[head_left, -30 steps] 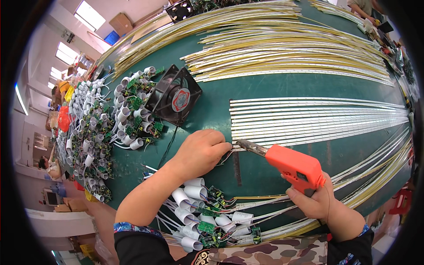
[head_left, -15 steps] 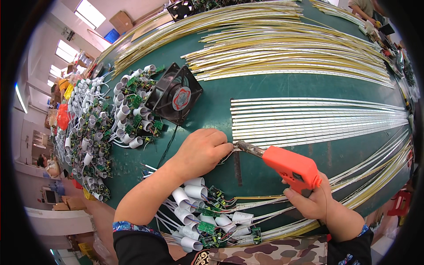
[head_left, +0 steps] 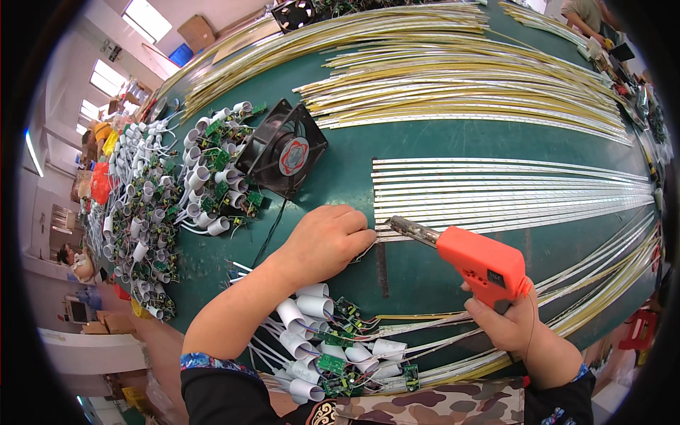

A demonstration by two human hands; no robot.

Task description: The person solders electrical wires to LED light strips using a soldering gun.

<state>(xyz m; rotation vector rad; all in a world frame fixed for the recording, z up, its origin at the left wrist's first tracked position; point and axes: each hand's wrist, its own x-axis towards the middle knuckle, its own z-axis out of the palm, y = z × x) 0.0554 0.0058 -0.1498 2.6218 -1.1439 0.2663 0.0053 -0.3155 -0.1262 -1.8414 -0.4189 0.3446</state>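
Right hand (head_left: 511,322) is wrapped round the iron (head_left: 482,261), left hand (head_left: 329,239) is curled by the strips (head_left: 496,190), can't tell if it's got anything

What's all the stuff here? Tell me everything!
soldering gun: one, orange-red, right of centre
LED strips: about twelve, silvery, right of centre
strip bundles: several, yellow and silvery, far side, lower right
fans: two, black, left of centre, far edge
tubes: many, white, left and lower middle
circuit boards: many, green, among tubes
table: one, green, underneath
cardboard boxes: several, brown, background left
container: one, blue, upper left
stool: one, red, lower right
other people: at least two, left, upper right
sleeves: two, black, lower edge
left grip: one, bare, by a strip's left end
right grip: one, bare, around the soldering gun
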